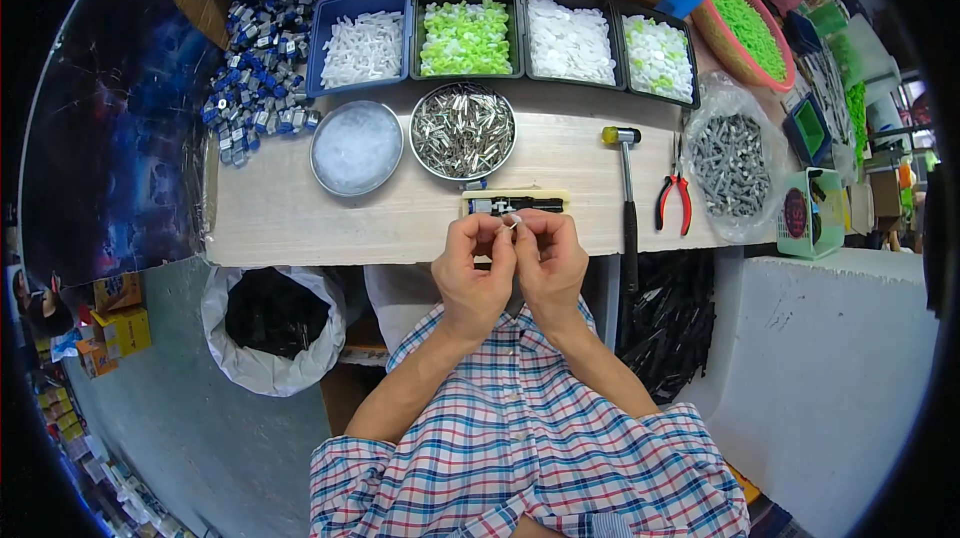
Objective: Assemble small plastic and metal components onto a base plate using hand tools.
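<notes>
My left hand and my right hand are raised together over the near edge of the workbench, fingertips meeting. Between them I pinch a small white part; its shape is mostly hidden by my fingers. Just beyond my hands lies a small yellowish jig with a dark insert. Further back stand a round tin of small metal pieces and a round tin of clear bits.
Trays of white parts, green-and-white parts and more white parts line the back. A hammer, red pliers and a bag of grey parts lie right. Blue-and-silver pieces pile at left. A lined bin sits below.
</notes>
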The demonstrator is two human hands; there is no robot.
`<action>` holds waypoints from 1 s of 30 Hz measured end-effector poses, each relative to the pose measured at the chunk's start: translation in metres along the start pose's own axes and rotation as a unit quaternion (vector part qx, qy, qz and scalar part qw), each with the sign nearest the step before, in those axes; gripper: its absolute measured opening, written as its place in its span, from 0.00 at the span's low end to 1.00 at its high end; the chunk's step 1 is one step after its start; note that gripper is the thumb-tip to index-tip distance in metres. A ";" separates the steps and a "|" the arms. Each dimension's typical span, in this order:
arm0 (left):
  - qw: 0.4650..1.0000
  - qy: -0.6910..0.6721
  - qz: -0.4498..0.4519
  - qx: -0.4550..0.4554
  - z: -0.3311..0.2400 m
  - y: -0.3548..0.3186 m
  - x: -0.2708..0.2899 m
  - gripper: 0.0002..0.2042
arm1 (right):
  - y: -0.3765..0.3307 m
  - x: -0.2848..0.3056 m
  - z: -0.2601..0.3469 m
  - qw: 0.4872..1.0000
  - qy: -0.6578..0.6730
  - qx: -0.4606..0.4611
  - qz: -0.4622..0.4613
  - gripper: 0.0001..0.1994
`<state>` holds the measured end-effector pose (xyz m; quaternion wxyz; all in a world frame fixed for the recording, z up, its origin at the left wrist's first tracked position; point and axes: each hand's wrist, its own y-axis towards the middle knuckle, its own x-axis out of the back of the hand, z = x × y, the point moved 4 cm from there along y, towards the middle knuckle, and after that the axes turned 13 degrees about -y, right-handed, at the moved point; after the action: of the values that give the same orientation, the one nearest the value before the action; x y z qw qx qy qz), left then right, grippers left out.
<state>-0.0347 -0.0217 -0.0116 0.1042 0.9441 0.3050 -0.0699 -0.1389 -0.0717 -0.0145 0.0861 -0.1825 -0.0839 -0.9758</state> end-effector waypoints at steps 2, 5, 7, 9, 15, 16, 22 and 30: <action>1.000 0.000 -0.010 -0.001 0.002 -0.002 0.001 0.10 | 0.000 -0.001 0.000 1.000 -0.001 0.017 -0.015 0.05; 1.000 -0.010 -0.028 0.001 0.004 -0.001 -0.001 0.11 | -0.002 -0.003 -0.001 0.999 0.030 0.003 -0.028 0.05; 0.999 -0.021 -0.035 0.005 0.005 -0.001 -0.002 0.11 | -0.002 -0.004 -0.004 0.997 0.062 -0.029 -0.026 0.05; 0.999 -0.031 -0.038 0.013 0.005 -0.002 -0.002 0.11 | -0.002 -0.005 -0.005 0.995 0.079 -0.052 -0.025 0.05; 0.999 -0.035 -0.037 0.017 0.008 -0.002 -0.001 0.11 | -0.001 -0.007 -0.007 0.994 0.096 -0.056 -0.016 0.05; 0.999 -0.035 -0.037 0.018 0.008 -0.001 -0.001 0.11 | -0.001 -0.007 -0.007 0.994 0.096 -0.056 -0.016 0.05; 1.000 0.002 -0.020 -0.006 0.004 0.001 0.002 0.11 | 0.000 -0.006 -0.005 0.999 0.019 0.028 -0.033 0.04; 0.973 -0.098 0.054 0.202 0.009 0.001 0.028 0.11 | 0.016 0.023 -0.011 0.944 -0.197 0.250 0.086 0.09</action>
<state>-0.0123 -0.0092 -0.0252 -0.0553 0.9493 0.2217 -0.2160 -0.1604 -0.0929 -0.0137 0.1946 -0.3504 -0.3242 -0.8569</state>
